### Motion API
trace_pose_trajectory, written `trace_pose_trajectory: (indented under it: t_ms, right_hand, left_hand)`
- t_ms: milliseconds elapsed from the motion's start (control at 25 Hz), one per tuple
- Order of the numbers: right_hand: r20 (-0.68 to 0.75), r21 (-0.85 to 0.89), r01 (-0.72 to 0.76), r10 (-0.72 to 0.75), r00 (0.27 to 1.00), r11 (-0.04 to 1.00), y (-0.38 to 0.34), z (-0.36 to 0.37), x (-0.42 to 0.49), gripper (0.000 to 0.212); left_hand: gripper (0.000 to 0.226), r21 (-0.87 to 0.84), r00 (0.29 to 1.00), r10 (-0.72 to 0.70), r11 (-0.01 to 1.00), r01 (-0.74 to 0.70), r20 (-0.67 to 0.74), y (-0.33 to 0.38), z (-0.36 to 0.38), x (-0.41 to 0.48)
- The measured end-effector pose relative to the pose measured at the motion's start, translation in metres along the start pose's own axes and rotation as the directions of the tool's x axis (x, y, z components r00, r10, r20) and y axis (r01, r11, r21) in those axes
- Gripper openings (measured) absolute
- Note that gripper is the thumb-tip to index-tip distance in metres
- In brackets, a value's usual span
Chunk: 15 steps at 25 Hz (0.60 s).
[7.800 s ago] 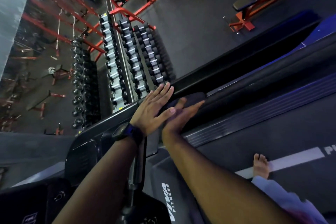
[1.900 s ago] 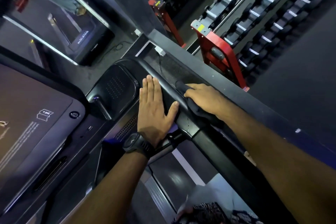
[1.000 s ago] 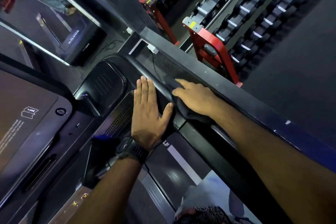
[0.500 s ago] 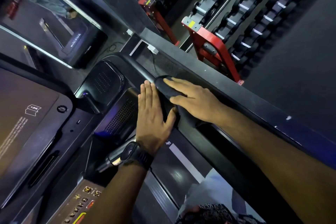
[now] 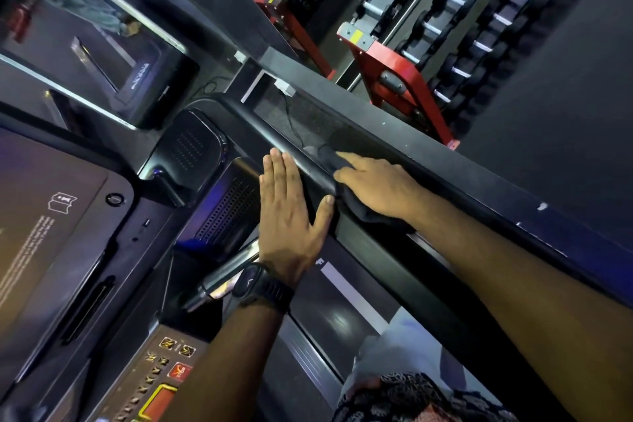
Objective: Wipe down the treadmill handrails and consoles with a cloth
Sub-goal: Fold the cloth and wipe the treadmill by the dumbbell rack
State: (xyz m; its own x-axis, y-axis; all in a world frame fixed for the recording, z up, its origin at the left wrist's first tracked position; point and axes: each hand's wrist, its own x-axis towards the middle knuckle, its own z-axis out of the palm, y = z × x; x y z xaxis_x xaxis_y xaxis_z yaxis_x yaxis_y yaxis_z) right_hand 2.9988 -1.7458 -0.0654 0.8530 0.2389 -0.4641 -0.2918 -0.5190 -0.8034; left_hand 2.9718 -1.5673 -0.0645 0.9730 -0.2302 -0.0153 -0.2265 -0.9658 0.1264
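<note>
Right hand: the right hand lies palm down on the dark cloth, fingers spread and nearly flat, pressing it onto the handrail; it presses rather than clenches.
Left hand: the left hand is open and flat with fingers together, holding nothing; it rests against the inner side of the handrail, its thumb reaching to the cloth's edge.
Cloth: black, soft and bunched, draped over the handrail under the right palm; one end pokes out past the fingertips, the other shows below the wrist.
Watch: a black watch sits on the left wrist, on the inner side of the handrail.
Handrail: a glossy black bar running diagonally, curving round at its far end beyond both hands.
Tray: a dark recessed tray with a dotted floor lies just inside the handrail's curved end; whether anything is in it cannot be told.
Speaker grille: a perforated panel sits between the tray and the left hand.
Console: the console with pale printed text lies well inside the handrail; its orange and yellow buttons are beside the left forearm.
Dumbbell rack: a red-framed rack of dumbbells stands beyond the handrail on its outer side.
</note>
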Motion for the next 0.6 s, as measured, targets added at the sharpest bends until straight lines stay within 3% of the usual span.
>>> trace_pose_trajectory:
  t_ms: [160,320,480,600]
  right_hand:
    - [-0.037,0.130,0.161,-0.157,0.987,0.978,0.001,0.004,-0.018,0.056]
    - [0.003,0.090,-0.012,0.012,1.000,0.996,0.018,-0.001,-0.017,0.052]
    - [-0.091,0.185,0.213,-0.199,0.976,0.959,0.014,0.003,-0.040,0.055]
    - [-0.020,0.117,0.041,-0.039,0.999,0.992,0.018,-0.002,-0.034,0.055]
  left_hand:
    - [0.087,-0.017,0.999,0.028,0.999,-0.029,-0.029,0.005,0.001,-0.007]
    - [0.089,-0.030,1.000,0.006,1.000,-0.007,-0.026,0.011,0.004,-0.013]
    - [0.087,-0.046,0.997,0.026,0.999,-0.029,-0.068,0.016,0.005,-0.019]
    - [0.085,-0.026,0.999,-0.001,1.000,-0.001,-0.051,0.024,0.006,-0.022]
